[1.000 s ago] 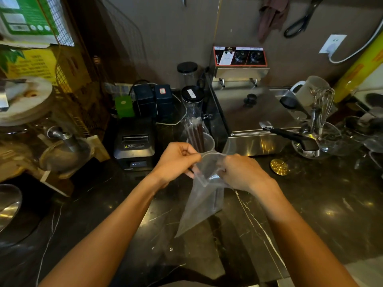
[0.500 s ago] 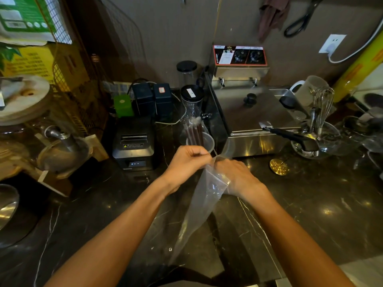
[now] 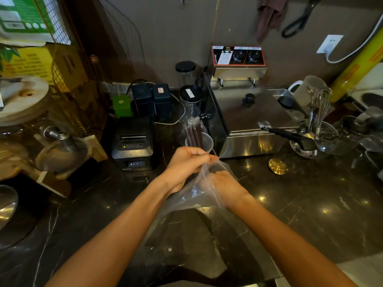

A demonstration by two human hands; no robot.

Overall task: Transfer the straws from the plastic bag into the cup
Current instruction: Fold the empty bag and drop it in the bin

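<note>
Several dark brown wrapped straws stand upright in a clear plastic cup on the dark marble counter, just beyond my hands. A clear plastic bag hangs between my hands and looks empty. My left hand pinches the bag's top edge with curled fingers. My right hand grips the bag's other side lower down, and the plastic drapes over its fingers.
A black receipt printer sits left of the cup. A steel fryer stands right of it, with a glass jar behind. A bowl with a whisk and a gold disc lie to the right.
The bag has been gathered from an open mouth into a crumpled, flattened shape. My right hand has dropped lower and nearer to me while my left keeps its pinch at the top.
</note>
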